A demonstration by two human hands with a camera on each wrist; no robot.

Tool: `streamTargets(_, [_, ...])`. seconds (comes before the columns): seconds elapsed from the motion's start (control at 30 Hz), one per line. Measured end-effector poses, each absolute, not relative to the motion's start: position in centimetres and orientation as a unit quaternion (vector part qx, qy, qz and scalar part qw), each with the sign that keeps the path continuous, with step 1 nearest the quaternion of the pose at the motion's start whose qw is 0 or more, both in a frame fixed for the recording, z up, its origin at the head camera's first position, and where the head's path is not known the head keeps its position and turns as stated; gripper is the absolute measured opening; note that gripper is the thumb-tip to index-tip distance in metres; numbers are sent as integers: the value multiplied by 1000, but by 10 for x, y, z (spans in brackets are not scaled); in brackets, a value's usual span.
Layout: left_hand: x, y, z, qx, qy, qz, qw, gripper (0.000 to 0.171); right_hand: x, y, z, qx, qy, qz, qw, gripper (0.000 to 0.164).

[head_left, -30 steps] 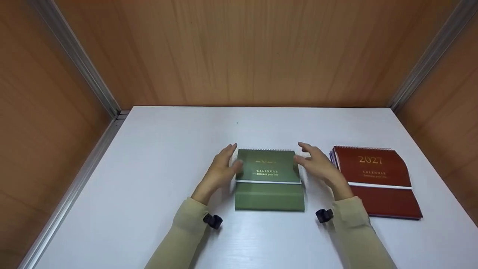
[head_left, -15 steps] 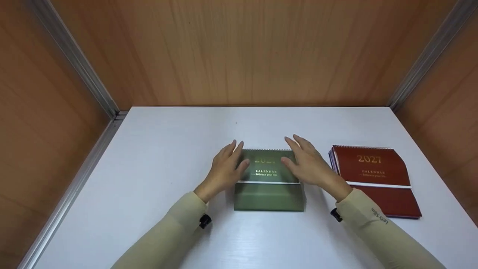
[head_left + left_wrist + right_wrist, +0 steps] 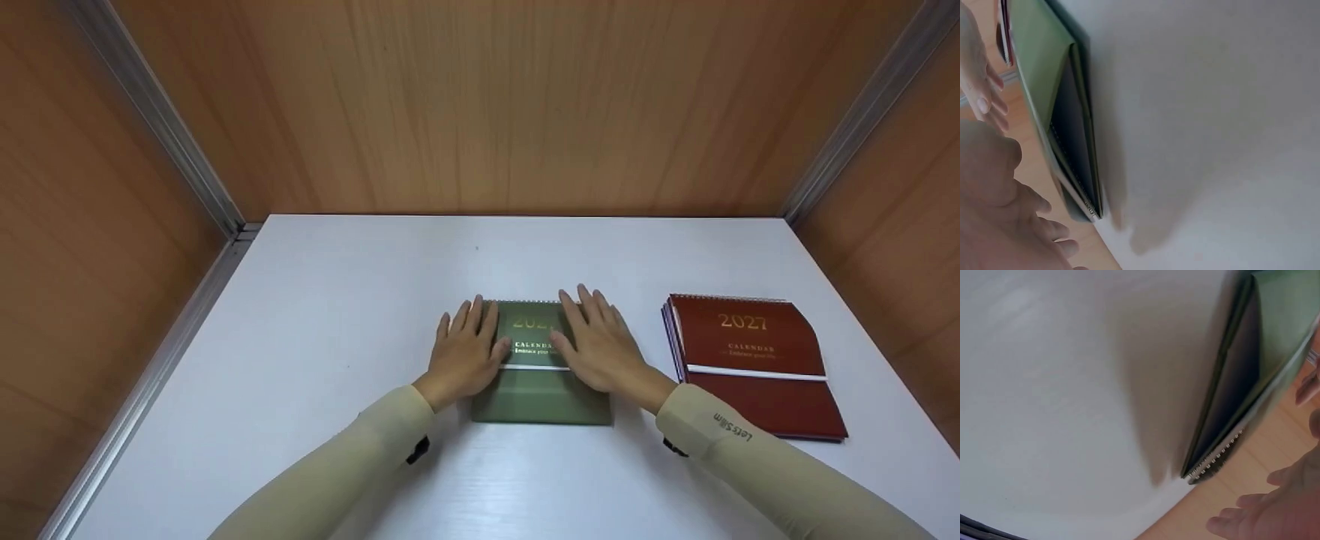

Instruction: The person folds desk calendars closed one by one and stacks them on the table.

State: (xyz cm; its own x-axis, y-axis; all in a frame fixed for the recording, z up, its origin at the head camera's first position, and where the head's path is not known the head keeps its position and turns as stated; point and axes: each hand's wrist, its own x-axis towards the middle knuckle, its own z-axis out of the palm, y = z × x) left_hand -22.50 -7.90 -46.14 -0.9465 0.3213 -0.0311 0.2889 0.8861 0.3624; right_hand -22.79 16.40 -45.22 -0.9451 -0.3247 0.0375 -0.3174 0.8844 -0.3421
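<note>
A green spiral-bound desk calendar point(image 3: 540, 397) lies low on the white table, its cover printed in gold. Over its left side my left hand point(image 3: 465, 356) is spread palm down, fingers straight. My right hand point(image 3: 604, 349) is held likewise over the right side, fingertips past the spiral edge. The left wrist view shows a gap between that hand point(image 3: 999, 208) and the calendar point(image 3: 1039, 50), whose folded stand gapes at the side. On the right wrist side, the hand point(image 3: 1280, 506) also appears apart from the calendar point(image 3: 1283, 320). Neither hand grips anything.
To the right, a red 2027 calendar point(image 3: 754, 330) lies on top of a stack of others, their edges showing at its left. Wooden panels point(image 3: 495, 105) with metal corner strips stand behind and beside the white table point(image 3: 337, 300).
Both hands have turned from upright beside the calendar to palm down over it, moving inward above the cover. The green calendar and the red stack stay in place.
</note>
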Motion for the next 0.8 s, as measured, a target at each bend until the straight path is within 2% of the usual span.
streamTargets(0.13, [-226,-74,-468,154,972,162,69,70,-228,161,-461,-165,973,-162,20,72])
streamTargets(0.8, [-225,-68,-480,167,971,135,102,73,-224,156,-493,-170,974,-143,42,73])
